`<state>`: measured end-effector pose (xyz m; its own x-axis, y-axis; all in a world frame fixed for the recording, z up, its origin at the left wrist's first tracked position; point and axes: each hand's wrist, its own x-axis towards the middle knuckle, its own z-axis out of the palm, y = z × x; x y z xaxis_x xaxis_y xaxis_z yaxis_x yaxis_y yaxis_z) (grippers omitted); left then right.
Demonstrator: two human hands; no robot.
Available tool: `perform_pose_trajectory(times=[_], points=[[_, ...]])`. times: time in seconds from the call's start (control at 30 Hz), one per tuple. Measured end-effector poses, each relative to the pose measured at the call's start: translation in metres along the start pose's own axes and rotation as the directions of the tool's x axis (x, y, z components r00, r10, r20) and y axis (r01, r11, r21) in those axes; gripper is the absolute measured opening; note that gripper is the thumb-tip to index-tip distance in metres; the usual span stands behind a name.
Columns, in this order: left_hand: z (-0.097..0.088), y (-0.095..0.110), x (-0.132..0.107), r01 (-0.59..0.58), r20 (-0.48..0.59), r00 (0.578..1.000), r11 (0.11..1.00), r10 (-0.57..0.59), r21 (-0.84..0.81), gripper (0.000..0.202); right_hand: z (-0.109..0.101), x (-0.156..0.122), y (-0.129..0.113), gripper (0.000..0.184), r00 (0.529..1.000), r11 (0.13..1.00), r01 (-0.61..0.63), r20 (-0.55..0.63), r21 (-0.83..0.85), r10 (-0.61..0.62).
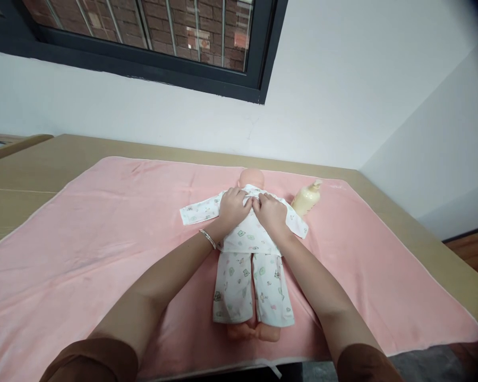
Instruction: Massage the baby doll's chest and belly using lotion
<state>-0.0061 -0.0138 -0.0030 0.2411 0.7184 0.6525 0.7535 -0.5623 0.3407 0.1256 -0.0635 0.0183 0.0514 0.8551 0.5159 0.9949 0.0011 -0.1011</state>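
A baby doll lies stretched out with its head away from me and its bare feet toward me. It wears a white printed shirt and matching trousers. Both my hands are on the upper part of the shirt, thumbs close together at the middle. My left hand has its fingers curled on the cloth, pinching it near the neckline. Beside it, my right hand pinches the same cloth from the other side. The fabric between them is bunched, and the fingertips are partly hidden.
A pink blanket covers much of the wooden table. To the right of the doll's shoulder, a baby bottle with pale yellow contents lies tilted on the blanket. Behind the table rise a white wall and a dark-framed window.
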Motion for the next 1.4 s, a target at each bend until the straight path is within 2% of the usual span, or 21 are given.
perform_pose_trajectory(times=[0.13,0.27,0.4,0.47,0.57,0.67,0.8,0.9,1.07,1.13,1.27,1.4], points=[[0.001,0.001,-0.003,0.003,-0.001,1.000,0.999,-0.003,0.040,0.025,0.001,0.001,0.003,0.040,1.000,1.000,-0.003,0.019,0.022,0.003],[0.005,0.000,-0.002,0.016,0.014,1.000,0.999,-0.016,0.041,0.028,0.009,0.010,0.013,0.042,0.994,0.988,0.056,0.087,0.141,-0.068],[0.005,-0.002,0.005,-0.004,0.109,0.994,0.996,-0.006,0.089,0.039,0.015,0.018,0.022,0.052,0.976,0.971,0.096,0.171,0.221,-0.136],[0.003,-0.002,0.007,-0.045,0.139,0.990,0.996,0.033,0.082,0.037,0.013,0.017,0.021,0.050,0.977,0.970,0.118,0.147,0.215,-0.152],[-0.001,0.002,0.006,-0.069,0.147,0.987,0.996,0.059,0.062,0.030,0.007,0.011,0.014,0.038,0.994,0.987,0.069,0.076,0.148,-0.081],[-0.003,0.008,0.000,-0.047,0.133,0.991,0.995,0.035,0.090,0.032,0.001,0.005,0.007,0.037,0.999,0.997,-0.004,0.052,0.077,0.000],[-0.001,0.011,-0.004,0.015,0.095,0.995,0.994,-0.026,0.111,0.030,-0.001,0.003,0.005,0.034,0.999,0.996,-0.016,0.048,0.084,0.012],[0.002,0.005,0.001,0.017,0.095,0.995,0.997,-0.025,0.076,0.029,0.004,0.007,0.010,0.035,0.998,0.989,0.001,0.063,0.147,-0.010],[0.003,-0.007,0.010,-0.058,0.220,0.974,0.998,0.053,0.016,0.041,0.016,0.015,0.021,0.049,0.984,0.951,0.099,0.114,0.294,-0.138],[0.002,-0.007,0.011,-0.078,0.219,0.973,0.997,0.073,0.016,0.039,0.017,0.016,0.022,0.047,0.980,0.941,0.132,0.104,0.310,-0.171],[0.000,0.001,0.006,-0.121,0.145,0.983,0.992,0.115,0.035,0.030,0.008,0.010,0.014,0.035,0.996,0.975,0.057,0.054,0.213,-0.070],[-0.003,0.010,-0.003,-0.019,0.105,0.994,0.996,0.010,0.088,0.034,-0.002,0.004,0.005,0.033,0.997,0.994,-0.040,0.067,0.105,0.033]])
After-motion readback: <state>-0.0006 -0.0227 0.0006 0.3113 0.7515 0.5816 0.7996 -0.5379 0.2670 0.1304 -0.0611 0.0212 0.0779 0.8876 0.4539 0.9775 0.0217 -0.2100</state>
